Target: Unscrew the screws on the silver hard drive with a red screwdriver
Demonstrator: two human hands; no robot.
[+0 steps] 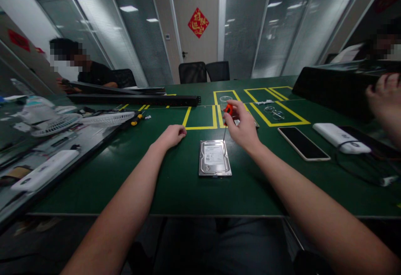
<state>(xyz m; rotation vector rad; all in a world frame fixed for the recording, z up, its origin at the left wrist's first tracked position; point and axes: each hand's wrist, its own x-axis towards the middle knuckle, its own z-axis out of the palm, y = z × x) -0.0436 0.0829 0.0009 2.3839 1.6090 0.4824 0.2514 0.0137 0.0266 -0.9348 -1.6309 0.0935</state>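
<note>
A silver hard drive [214, 158] with a white label lies flat on the green table before me. My right hand [242, 124] grips a screwdriver [229, 108] by its orange-red and black handle. The thin shaft points down, and its tip meets the drive's far right corner. Left of the drive, my left hand [171, 136] rests on the tabletop, fingers curled in and apart from the drive. Nothing shows in it.
At right lie a phone [303, 143], a white power bank [341, 138] and a cable. Glasses [274, 113] sit inside yellow tape. Long black bars [134, 99] and white fan parts [46, 118] are at left. Another person's hand [387, 103] reaches in at right; a person sits far left.
</note>
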